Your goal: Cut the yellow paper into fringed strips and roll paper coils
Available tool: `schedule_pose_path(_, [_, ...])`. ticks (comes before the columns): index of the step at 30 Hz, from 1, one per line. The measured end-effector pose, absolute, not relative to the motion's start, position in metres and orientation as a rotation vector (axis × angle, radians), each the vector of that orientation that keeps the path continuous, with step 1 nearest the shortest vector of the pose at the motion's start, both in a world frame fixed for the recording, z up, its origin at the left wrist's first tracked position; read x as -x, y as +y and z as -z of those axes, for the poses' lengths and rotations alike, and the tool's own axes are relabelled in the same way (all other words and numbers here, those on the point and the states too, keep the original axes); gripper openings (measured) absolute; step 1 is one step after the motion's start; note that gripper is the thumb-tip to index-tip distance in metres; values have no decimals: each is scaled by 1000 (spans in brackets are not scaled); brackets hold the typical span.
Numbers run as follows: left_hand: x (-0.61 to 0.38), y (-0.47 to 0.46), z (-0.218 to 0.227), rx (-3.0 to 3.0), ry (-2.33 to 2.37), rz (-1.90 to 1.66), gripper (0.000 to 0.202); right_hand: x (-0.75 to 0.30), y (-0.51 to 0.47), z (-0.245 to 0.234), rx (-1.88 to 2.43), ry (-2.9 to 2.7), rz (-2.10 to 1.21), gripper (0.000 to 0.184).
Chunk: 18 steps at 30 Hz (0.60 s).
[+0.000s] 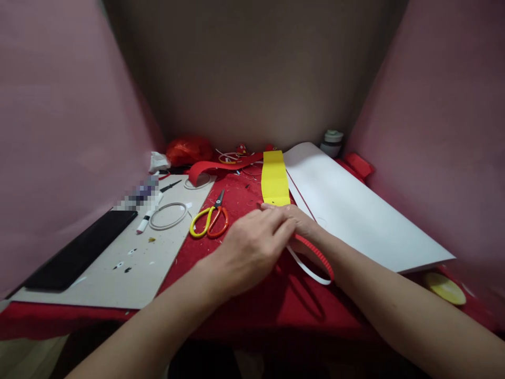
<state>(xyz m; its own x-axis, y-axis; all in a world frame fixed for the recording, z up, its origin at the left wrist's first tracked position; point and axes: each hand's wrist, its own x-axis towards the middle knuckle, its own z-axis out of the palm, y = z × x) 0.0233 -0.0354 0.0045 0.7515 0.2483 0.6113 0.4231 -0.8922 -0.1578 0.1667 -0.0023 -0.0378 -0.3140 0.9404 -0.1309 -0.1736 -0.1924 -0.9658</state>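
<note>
My left hand (pixel 258 242) is closed, its fingers bent over my right hand (pixel 302 218), so the two overlap above the red cloth. Between them they pinch a narrow red corrugated paper strip (pixel 315 250), whose white underside curls into a loop below my right wrist. The strip's gripped part and most of my right fingertips are hidden. Just beyond the hands lies a wide yellow corrugated paper strip (pixel 275 179). Scissors (pixel 211 218) with one yellow and one red handle rest to the left of my left hand, blades slightly apart.
A grey board (pixel 165 271) on the left carries a black slab (pixel 84 250), a marker-like white tube (pixel 144 222) and a grey ring (pixel 168 216). White sheets (pixel 355 210) cover the right. Behind are a red paper strip (pixel 216 167), a red bag (pixel 189 150) and a lidded jar (pixel 332 142).
</note>
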Motion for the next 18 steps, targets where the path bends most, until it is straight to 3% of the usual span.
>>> schedule_pose_path(9, [-36, -65, 6, 2581, -264, 914, 14, -159, -18, 23, 935, -786, -1860, 32])
schedule_pose_path(18, [-31, -94, 14, 2706, 62, 700, 21, -163, -11, 25, 795, -852, -1902, 33])
